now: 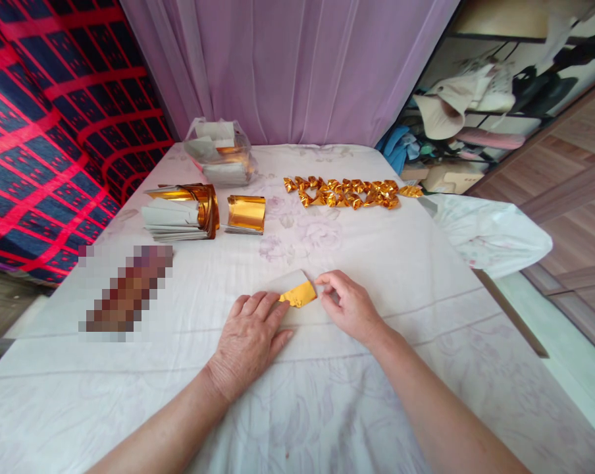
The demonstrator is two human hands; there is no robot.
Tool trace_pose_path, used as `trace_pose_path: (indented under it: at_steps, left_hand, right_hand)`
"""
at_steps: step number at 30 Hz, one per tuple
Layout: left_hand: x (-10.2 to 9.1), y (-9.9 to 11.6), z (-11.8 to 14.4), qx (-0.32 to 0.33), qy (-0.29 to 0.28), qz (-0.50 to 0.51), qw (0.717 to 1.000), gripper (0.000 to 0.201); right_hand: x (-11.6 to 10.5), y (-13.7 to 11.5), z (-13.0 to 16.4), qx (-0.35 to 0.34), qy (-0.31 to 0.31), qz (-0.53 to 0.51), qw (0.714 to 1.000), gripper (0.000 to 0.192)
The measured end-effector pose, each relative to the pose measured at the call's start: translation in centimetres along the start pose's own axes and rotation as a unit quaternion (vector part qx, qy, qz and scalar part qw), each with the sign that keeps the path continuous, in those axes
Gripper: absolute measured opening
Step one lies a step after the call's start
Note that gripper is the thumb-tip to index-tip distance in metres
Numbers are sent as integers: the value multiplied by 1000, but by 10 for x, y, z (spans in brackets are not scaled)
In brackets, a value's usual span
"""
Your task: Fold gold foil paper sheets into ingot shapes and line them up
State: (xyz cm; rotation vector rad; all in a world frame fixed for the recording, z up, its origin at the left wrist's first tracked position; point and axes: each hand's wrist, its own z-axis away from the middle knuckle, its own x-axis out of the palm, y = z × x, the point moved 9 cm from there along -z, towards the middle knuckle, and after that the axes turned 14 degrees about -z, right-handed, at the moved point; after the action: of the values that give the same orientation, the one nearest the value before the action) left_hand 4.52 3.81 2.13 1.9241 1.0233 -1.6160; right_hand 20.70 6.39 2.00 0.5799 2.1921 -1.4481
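I am pressing my flat, open left hand [248,336] on the gold sheet [297,294] to pin it while my right hand [349,306] is pinching its near-right edge, creasing it.

Between the left hand [251,336] and right hand [349,309] and the far clutter, the counter [426,316] lies open, with broad bare cloth to the right too. Farther back stand a stack of gold sheets [181,210], a curled gold sheet [247,214], a plastic bag [223,155] and a row of folded gold pieces [349,193] (all well apart from both hands).
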Motion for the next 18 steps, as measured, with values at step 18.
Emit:
trace_pose_path:
  at_steps: [18]
  left_hand:
    - [-6, -7, -1, 8, 19, -18, 1000, 29]
  right_hand:
    - [25, -15, 8, -33, -48, 25, 998, 35]
